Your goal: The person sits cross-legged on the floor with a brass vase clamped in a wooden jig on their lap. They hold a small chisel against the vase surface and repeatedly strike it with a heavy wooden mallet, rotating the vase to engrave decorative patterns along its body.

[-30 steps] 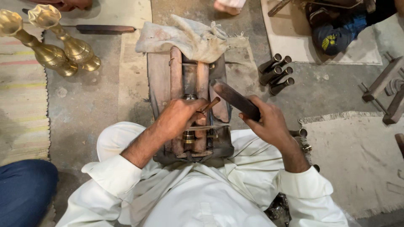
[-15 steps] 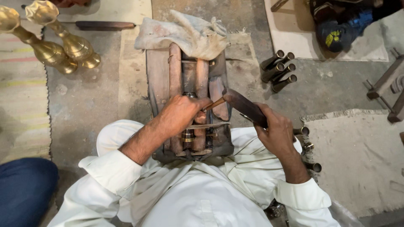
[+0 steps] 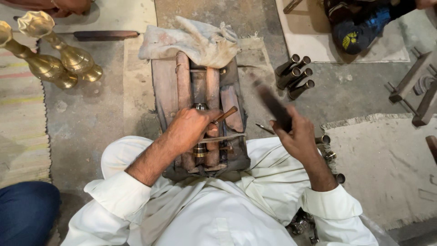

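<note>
My left hand (image 3: 190, 129) is closed around a thin wooden-handled tool (image 3: 225, 115), its tip down on a small brass piece (image 3: 199, 148) clamped between the wooden bars of a low work block (image 3: 164, 86). My right hand (image 3: 298, 136) is raised to the right of the block and grips a dark flat wooden beater (image 3: 273, 105), which is blurred with motion. A thin metal strip (image 3: 223, 138) lies across the block just beside my left hand.
A dirty cloth (image 3: 191, 41) is draped over the block's far end. Several dark metal tubes (image 3: 296, 75) lie to the right, two brass vases (image 3: 54, 61) at the far left, a striped mat (image 3: 20, 118) beside them. Small metal fittings (image 3: 327, 152) lie near my right wrist.
My right hand has lifted the beater up and away to the right of the tool. My left hand has stayed on the tool over the brass piece.
</note>
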### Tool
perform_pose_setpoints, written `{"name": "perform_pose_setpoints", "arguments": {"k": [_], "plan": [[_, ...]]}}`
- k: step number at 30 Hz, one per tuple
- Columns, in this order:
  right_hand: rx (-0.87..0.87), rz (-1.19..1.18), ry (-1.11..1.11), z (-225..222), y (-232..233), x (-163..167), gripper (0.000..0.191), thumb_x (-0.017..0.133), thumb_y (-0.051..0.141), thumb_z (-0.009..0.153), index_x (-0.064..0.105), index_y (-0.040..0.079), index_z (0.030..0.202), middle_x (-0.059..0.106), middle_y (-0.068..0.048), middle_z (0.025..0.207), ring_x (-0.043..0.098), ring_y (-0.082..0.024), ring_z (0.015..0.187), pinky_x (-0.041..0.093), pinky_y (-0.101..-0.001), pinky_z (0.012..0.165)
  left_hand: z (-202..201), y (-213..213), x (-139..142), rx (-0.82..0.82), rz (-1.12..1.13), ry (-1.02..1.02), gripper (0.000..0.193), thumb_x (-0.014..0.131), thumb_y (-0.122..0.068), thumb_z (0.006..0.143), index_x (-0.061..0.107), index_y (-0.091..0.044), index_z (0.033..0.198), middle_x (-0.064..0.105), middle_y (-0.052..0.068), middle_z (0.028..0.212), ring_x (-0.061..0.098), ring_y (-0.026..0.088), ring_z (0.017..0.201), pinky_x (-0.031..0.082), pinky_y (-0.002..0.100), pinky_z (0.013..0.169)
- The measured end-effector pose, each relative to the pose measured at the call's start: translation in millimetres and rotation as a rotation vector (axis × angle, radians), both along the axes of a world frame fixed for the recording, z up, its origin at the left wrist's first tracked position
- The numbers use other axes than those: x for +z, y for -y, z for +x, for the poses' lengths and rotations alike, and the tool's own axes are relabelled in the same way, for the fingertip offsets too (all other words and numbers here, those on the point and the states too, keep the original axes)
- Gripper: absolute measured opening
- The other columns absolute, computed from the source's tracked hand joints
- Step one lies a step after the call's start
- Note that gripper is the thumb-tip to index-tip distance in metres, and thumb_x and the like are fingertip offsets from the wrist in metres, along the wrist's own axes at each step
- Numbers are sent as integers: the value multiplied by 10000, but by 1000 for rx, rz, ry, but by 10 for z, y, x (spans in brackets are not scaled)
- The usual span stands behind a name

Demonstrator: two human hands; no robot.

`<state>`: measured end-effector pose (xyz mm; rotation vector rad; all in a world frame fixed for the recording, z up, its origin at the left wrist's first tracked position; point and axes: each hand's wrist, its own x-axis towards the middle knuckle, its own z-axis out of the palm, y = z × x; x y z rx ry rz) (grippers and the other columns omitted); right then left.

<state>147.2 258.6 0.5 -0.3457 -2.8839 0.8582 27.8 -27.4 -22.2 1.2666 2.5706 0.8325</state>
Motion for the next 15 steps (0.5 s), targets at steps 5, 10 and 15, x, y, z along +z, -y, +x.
{"name": "perform_pose_setpoints", "arguments": {"k": [5,10,15], "plan": [[137,155,-118,-1,23,61,347,762,72,810,638,105,1133,712,-143,841,702,-360,750,528,-444,660,12,31,-4,-13,24,0,388,699,-69,848,672,-119,1231,743,161,817,730,380,776,574,500,686],[224,325,-90,-20,70,117,438,761,38,738,649,96,1158,719,-155,869,706,-367,789,522,-472,693,42,55,-11,18,1,-15,310,719,-121,859,685,-120,1167,741,159,803,722,389,771,561,519,681],[88,67,-85,-58,83,174,383,763,97,841,607,95,1191,725,-144,927,727,-342,821,550,-442,703,55,60,-21,45,50,28,297,713,-162,903,686,-138,1197,730,181,798,718,394,756,560,521,661]]}}
